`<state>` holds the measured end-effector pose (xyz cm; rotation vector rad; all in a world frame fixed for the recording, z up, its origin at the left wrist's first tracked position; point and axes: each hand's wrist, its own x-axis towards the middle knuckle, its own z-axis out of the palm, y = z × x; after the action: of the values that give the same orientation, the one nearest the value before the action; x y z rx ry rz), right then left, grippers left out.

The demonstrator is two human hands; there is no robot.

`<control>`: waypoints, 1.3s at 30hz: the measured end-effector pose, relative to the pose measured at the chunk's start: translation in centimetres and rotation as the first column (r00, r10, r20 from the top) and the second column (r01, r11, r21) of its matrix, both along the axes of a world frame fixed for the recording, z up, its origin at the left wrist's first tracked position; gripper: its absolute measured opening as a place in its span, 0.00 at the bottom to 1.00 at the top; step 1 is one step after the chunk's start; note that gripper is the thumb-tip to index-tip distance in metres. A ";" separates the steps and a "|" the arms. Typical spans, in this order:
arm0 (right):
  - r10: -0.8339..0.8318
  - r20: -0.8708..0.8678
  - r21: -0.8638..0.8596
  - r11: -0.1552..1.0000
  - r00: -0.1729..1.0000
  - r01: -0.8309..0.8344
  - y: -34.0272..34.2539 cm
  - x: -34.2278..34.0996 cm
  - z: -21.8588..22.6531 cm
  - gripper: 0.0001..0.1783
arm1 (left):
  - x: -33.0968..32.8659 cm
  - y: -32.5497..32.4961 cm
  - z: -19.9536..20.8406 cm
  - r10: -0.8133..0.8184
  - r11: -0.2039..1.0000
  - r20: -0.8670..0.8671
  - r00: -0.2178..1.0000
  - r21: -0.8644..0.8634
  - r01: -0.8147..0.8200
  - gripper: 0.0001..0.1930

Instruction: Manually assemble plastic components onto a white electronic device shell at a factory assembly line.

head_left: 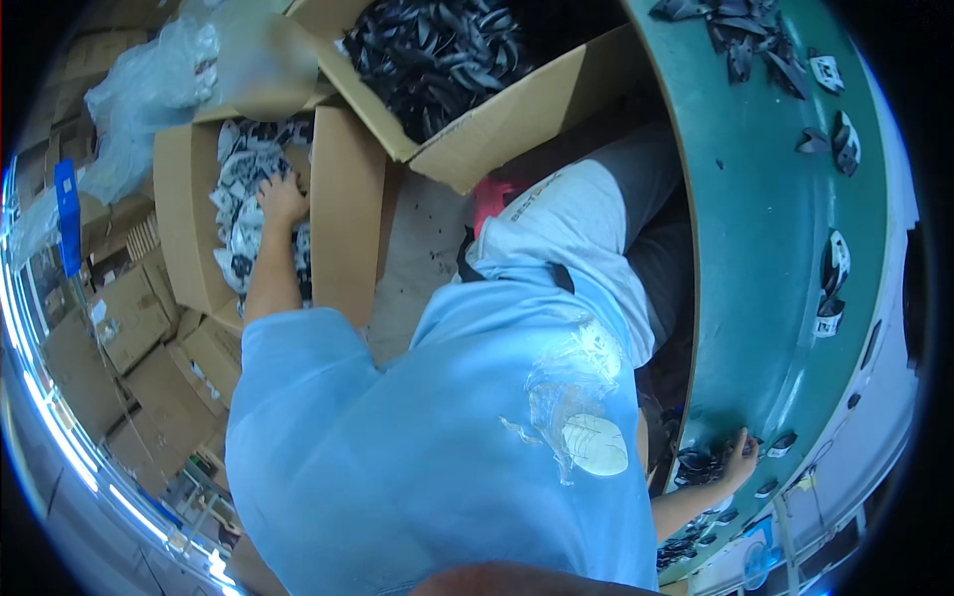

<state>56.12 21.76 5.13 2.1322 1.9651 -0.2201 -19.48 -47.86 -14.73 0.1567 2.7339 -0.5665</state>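
Note:
My left hand [284, 197] reaches into a cardboard box [343, 199] at the left. Its fingers are spread over a heap of small black-and-white pieces [243, 174], some of which they touch. At the lower right, my right hand [737, 463] is over the green tabletop [750, 258], beside a cluster of black curved plastic pieces [699, 465]. Its fingers are bent, with a dark piece at the fingertips; the grip is small and partly hidden. Another black-and-white piece [782, 444] lies just right of that hand.
A larger open carton [537, 109] full of black curved pieces [437, 60] stands ahead. More black pieces [740, 35] lie at the table's far end, with several black-and-white ones [835, 260] along its right side. Clear plastic bags [154, 89] and stacked cartons [134, 318] are at the left.

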 end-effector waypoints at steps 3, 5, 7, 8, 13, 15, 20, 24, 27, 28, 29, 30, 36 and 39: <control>0.170 -0.098 0.204 0.968 0.981 -0.147 -0.5 3.5 3.0 0.30 | -1.9 0.6 -3.8 -0.085 0.996 0.134 0.987 0.013 0.084 0.35; 0.105 -0.033 0.235 0.968 0.994 -0.094 -1.9 3.5 5.2 0.30 | -3.7 -1.1 -9.3 0.028 0.898 0.191 0.981 0.426 -0.109 0.40; 0.066 -0.067 0.082 0.995 0.996 -0.061 -2.4 3.7 -0.8 0.30 | -8.3 -8.9 -13.8 0.119 0.712 -0.203 0.972 0.700 0.059 0.43; 0.054 -0.105 0.121 0.992 0.993 -0.041 -2.3 4.1 -3.3 0.30 | -10.9 -6.7 -15.3 0.111 0.685 -0.237 0.965 0.722 0.098 0.43; 0.087 0.057 0.161 0.982 0.995 -0.096 -5.8 2.6 0.2 0.26 | -5.4 -2.0 -15.3 0.281 0.710 -0.009 0.960 0.675 -0.201 0.39; 0.108 0.075 0.197 0.973 0.991 -0.121 -5.3 2.2 -0.1 0.26 | -4.0 -0.5 -12.3 0.381 0.728 0.065 0.922 0.594 -0.343 0.38; 0.050 -0.337 0.394 0.914 0.940 0.093 -4.0 2.2 -1.2 0.30 | -3.8 -3.2 -6.2 0.633 0.034 0.343 0.694 0.883 -0.468 0.26; 0.287 -0.427 0.579 0.815 0.858 0.015 -2.1 2.8 -1.6 0.23 | -0.9 -4.9 0.8 0.453 -0.789 0.703 0.548 0.603 -0.122 0.17; 0.417 -0.526 0.694 0.714 0.741 0.092 -3.2 -4.3 2.0 0.21 | -3.0 -2.6 5.9 0.417 -0.650 0.605 0.679 0.721 -0.243 0.19; 0.390 -0.554 0.675 0.728 0.736 0.121 -2.8 -6.6 2.7 0.21 | -4.4 -0.2 6.8 0.271 -0.672 0.568 0.777 0.689 -0.270 0.22; 0.359 -0.575 0.651 0.745 0.735 0.145 -2.2 -8.9 2.7 0.21 | -5.4 2.7 7.5 0.118 -0.687 0.524 0.844 0.656 -0.311 0.25; 0.380 -0.757 0.547 0.814 0.531 0.198 -2.8 -12.7 2.2 0.21 | -5.2 8.5 10.0 -0.127 -0.700 0.499 0.857 0.567 -0.434 0.32; 0.362 -0.929 0.363 0.932 0.075 -0.004 -5.3 -32.9 -1.2 0.14 | 2.2 36.5 15.3 -0.892 -0.198 0.406 0.201 0.049 -0.979 0.37; 0.320 -0.930 0.337 0.939 -0.182 -0.068 -9.4 -38.1 0.6 0.12 | 9.7 45.6 15.2 -0.937 0.083 0.339 -0.081 -0.009 -0.996 0.35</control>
<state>18.00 12.38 5.69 1.4763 2.9843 -2.4709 -9.80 -2.27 0.50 0.3351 0.2983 1.5055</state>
